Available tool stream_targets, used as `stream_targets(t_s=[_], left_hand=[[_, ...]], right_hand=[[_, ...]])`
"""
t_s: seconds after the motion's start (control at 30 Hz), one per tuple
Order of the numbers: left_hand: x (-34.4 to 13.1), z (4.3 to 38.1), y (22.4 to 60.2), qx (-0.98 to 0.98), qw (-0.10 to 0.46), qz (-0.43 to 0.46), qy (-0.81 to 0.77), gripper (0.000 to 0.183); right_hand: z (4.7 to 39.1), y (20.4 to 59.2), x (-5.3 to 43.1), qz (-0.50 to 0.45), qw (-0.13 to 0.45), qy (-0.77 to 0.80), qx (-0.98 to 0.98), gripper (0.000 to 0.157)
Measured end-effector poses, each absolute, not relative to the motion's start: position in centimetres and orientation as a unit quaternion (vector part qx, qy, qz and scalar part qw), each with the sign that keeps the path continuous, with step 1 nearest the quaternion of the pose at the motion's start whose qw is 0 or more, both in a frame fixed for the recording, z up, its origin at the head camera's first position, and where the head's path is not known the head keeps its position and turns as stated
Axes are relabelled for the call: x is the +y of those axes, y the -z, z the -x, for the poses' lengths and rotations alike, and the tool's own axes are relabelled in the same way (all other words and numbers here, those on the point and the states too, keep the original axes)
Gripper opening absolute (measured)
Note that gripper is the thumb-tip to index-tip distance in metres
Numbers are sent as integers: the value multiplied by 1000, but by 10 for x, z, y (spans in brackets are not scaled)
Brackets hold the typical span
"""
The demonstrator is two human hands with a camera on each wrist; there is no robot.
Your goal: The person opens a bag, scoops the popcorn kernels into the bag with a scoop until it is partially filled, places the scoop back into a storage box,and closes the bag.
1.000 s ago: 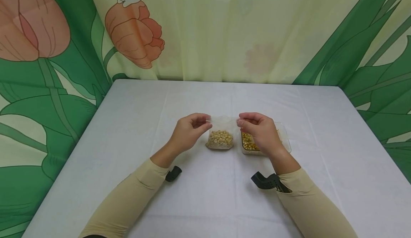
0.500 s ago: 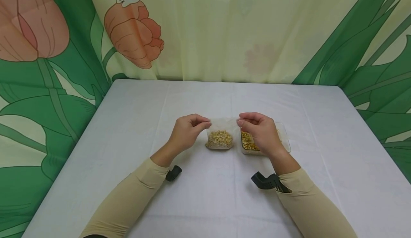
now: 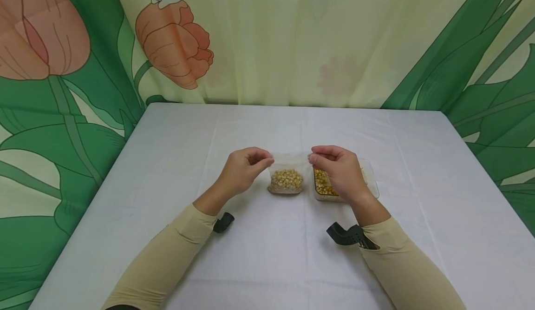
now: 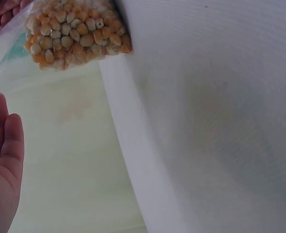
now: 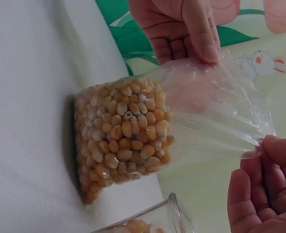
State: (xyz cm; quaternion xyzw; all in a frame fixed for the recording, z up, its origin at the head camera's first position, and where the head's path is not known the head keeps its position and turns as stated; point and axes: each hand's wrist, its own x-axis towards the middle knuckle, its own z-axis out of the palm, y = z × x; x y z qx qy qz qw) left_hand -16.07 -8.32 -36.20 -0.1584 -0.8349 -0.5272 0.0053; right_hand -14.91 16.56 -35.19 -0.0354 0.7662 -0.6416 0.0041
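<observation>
A clear plastic bag stands on the white table, its lower part full of corn kernels. My left hand pinches the bag's upper left corner between thumb and fingers. At the opposite corner, my right hand pinches the top edge, so the film is drawn flat between both hands. Beneath and behind the right hand sits a clear rectangular container holding more kernels, partly hidden by that hand. In the left wrist view the left hand shows only at the edge.
A white cloth covers the table. Behind it hangs a curtain printed with flowers and leaves. Black wrist-worn devices sit below both hands. The container's glass rim is close beside the bag.
The left hand has shifted slightly left, and the bag's top looks flatter and more stretched than a second ago. The right hand, the kernels and the container stay nearly in place.
</observation>
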Motion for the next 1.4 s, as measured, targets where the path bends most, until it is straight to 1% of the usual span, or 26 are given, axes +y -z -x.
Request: stream_targets(t_s=[0.5, 0.9, 1.17, 1.4], left_hand=[[-86, 162, 359, -841, 12, 162, 516, 8], [-80, 160, 359, -820, -1, 172, 545, 11], [-76, 160, 359, -834, 14, 176, 523, 7], [-77, 160, 359, -835, 24, 183, 518, 8]], right_hand=[[149, 351, 165, 30, 5, 645, 764, 34], [149, 351, 163, 34, 3, 655, 755, 30], [148, 352, 163, 33, 4, 660, 751, 30], [149, 352, 163, 33, -2, 653, 757, 30]])
